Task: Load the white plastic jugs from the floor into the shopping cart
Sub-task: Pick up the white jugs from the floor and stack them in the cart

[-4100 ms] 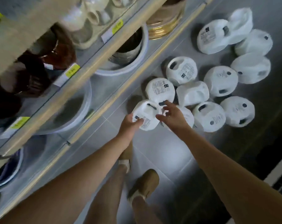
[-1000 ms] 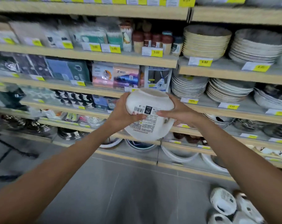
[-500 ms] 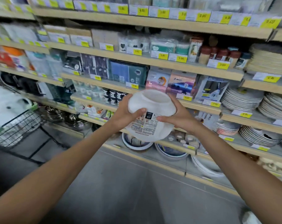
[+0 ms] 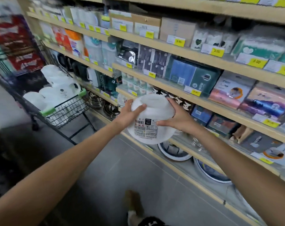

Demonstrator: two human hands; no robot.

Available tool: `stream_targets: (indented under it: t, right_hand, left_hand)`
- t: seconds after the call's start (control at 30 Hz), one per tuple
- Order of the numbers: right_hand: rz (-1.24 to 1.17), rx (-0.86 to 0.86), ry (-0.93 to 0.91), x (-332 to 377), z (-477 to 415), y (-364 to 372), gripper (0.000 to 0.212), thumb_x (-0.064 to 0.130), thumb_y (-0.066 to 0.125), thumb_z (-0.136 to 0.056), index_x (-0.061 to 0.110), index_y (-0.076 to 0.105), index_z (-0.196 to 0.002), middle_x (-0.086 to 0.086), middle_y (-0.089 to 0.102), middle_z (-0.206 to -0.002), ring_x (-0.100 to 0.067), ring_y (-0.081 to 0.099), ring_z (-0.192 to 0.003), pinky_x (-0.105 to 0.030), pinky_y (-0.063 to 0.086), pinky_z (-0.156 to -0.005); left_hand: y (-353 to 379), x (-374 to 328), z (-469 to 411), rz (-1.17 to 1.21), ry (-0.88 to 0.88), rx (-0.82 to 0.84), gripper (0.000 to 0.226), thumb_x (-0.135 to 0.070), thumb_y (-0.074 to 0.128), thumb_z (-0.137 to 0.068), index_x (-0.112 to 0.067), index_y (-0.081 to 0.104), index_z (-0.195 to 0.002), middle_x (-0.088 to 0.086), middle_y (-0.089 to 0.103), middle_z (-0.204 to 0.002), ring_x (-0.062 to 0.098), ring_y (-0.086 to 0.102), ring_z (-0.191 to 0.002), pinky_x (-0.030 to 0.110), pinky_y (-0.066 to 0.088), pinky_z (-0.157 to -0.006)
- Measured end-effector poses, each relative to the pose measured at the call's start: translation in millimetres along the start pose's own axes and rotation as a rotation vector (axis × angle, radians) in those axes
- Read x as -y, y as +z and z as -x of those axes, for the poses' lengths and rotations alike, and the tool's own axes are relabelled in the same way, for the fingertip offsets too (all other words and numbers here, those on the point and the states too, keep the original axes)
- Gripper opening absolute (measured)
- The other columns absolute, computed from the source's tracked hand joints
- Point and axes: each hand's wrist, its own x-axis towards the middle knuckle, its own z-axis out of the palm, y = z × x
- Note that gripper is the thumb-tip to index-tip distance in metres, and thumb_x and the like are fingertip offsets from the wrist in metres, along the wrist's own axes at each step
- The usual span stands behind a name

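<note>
a shoe (image 4: pixel 133 203) shows at the lower edge on the grey floor (image 4: pixel 105 168). both forearms reach forward. the left hand (image 4: pixel 127 115) and right hand (image 4: pixel 179 120) clasp a white plastic jug (image 4: pixel 150 114) from opposite sides, fingers curled round its body and thumbs on the near face. it is held in the air in front of the shelves (image 4: pixel 203 62), well off the floor. its printed label faces the camera. its long axis tilts from low and near to high and far, and no cap or handle shows, so i cannot tell which end leads. the shopping cart (image 4: pixel 68 111) stands farther off to the left, well apart from the jug, on the left hand's side. more white jugs (image 4: pixel 56 93) are heaped in it above the rim, so the carry likely goes left and over the wire wall.
</note>
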Motion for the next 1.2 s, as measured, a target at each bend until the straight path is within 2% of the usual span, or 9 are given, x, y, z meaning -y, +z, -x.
stream_targets:
  t: [0.07, 0.23, 0.43, 0.57, 0.73, 0.83, 0.93, 1.0, 1.2]
  right_hand:
    - [-0.024, 0.049, -0.001, 2, -45, 24, 0.106, 0.043, 0.090, -0.057, 0.034, 0.031, -0.144, 0.014, 0.045, -0.133, -0.010, 0.047, -0.122, -0.032, 0.044, -0.098]
    - [-0.045, 0.196, -0.066, 17, -163, 82, 0.106, 0.044, 0.089, -0.057, 0.035, 0.029, -0.144, 0.011, 0.043, -0.135, -0.014, 0.046, -0.123, -0.037, 0.045, -0.100]
    - [0.006, 0.421, -0.127, 49, -279, 159, 0.115, 0.059, 0.087, -0.047, 0.044, 0.026, -0.143, 0.005, 0.042, -0.138, -0.017, 0.046, -0.123, -0.042, 0.044, -0.102]
    - [-0.043, 0.582, -0.209, 77, -328, 211, 0.105, 0.035, 0.091, -0.059, 0.031, 0.029, -0.144, 0.018, 0.045, -0.127, -0.004, 0.048, -0.114, -0.019, 0.043, -0.092]
    - [-0.011, 0.718, -0.279, 110, -381, 288, 0.098, 0.053, 0.090, -0.049, 0.045, 0.035, -0.130, 0.010, 0.049, -0.131, -0.013, 0.048, -0.121, -0.038, 0.046, -0.100]
    - [-0.009, 0.750, -0.305, 133, -410, 337, 0.106, 0.056, 0.090, -0.047, 0.040, 0.033, -0.135, 0.011, 0.046, -0.135, -0.013, 0.045, -0.125, -0.040, 0.043, -0.103]
    - [-0.015, 0.766, -0.289, 159, -439, 385, 0.096, 0.037, 0.091, -0.057, 0.028, 0.036, -0.135, 0.017, 0.046, -0.124, -0.008, 0.045, -0.120, -0.029, 0.042, -0.096]
    - [-0.021, 0.765, -0.288, 176, -458, 416, 0.096, 0.042, 0.091, -0.053, 0.029, 0.038, -0.132, 0.018, 0.048, -0.124, -0.008, 0.047, -0.120, -0.034, 0.045, -0.098]
    - [-0.068, 0.652, -0.220, 224, -516, 501, 0.096, 0.052, 0.087, -0.047, 0.042, 0.034, -0.127, 0.021, 0.044, -0.123, -0.011, 0.045, -0.121, -0.039, 0.045, -0.099]
  left_hand:
    - [-33, 8, -26, -0.001, -0.065, -0.030, 0.086, -0.062, 0.062, -0.079, -0.027, 0.021, -0.146, 0.005, 0.044, -0.138, 0.027, 0.054, -0.116, 0.046, 0.047, -0.097]
    - [-114, 24, -90, 0.024, -0.179, -0.213, 0.074, -0.065, 0.054, -0.082, -0.027, 0.029, -0.140, 0.008, 0.048, -0.132, 0.028, 0.057, -0.111, 0.045, 0.050, -0.094]
    - [-210, 64, -142, 0.147, -0.265, -0.428, 0.102, -0.081, 0.061, -0.054, -0.017, 0.041, -0.131, 0.012, 0.062, -0.118, 0.029, 0.066, -0.098, 0.050, 0.053, -0.089]
    - [-257, 71, -142, 0.212, -0.338, -0.564, 0.086, -0.064, 0.064, -0.068, -0.018, 0.035, -0.134, 0.009, 0.056, -0.123, 0.030, 0.062, -0.103, 0.050, 0.052, -0.091]
    - [-328, 109, -148, 0.240, -0.391, -0.701, 0.091, -0.068, 0.062, -0.062, -0.018, 0.039, -0.134, 0.008, 0.055, -0.128, 0.029, 0.062, -0.106, 0.051, 0.050, -0.094]
    - [-376, 126, -156, 0.234, -0.446, -0.772, 0.068, -0.053, 0.058, -0.083, -0.017, 0.036, -0.137, 0.012, 0.053, -0.130, 0.035, 0.056, -0.115, 0.051, 0.041, -0.100]
    - [-433, 145, -169, 0.231, -0.465, -0.759, 0.068, -0.053, 0.057, -0.083, -0.019, 0.035, -0.137, 0.015, 0.051, -0.132, 0.038, 0.055, -0.117, 0.053, 0.042, -0.099]
    - [-474, 157, -180, 0.203, -0.471, -0.745, 0.061, -0.049, 0.053, -0.088, -0.017, 0.034, -0.138, 0.014, 0.050, -0.131, 0.038, 0.055, -0.116, 0.053, 0.043, -0.097]
    - [-594, 170, -218, 0.194, -0.427, -0.683, 0.056, -0.041, 0.053, -0.091, -0.019, 0.032, -0.138, 0.006, 0.049, -0.129, 0.022, 0.057, -0.101, 0.031, 0.047, -0.072]
